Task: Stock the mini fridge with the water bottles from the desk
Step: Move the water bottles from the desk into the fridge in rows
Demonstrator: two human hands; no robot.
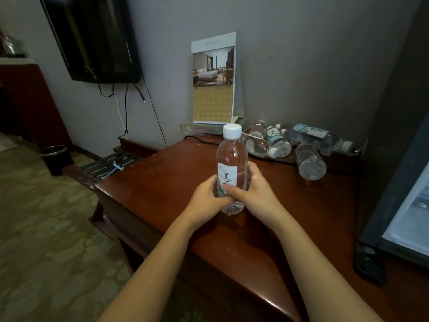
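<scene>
A clear water bottle [231, 159] with a white cap and a white label stands upright in the middle of the brown wooden desk [162, 182]. My left hand [206, 202] wraps its lower part from the left, and my right hand [254, 197] wraps it from the right. Several more water bottles [310, 162] lie on their sides in a heap at the back right of the desk. The mini fridge [392, 159] stands at the right edge, its door open and a pale interior [413, 221] showing.
A desk calendar [214, 82] in a clear stand leans against the wall behind the bottle. A wall television [92, 38] hangs at upper left with cables below it. A black bin [56, 159] and a slatted luggage rack [109, 165] stand left of the desk.
</scene>
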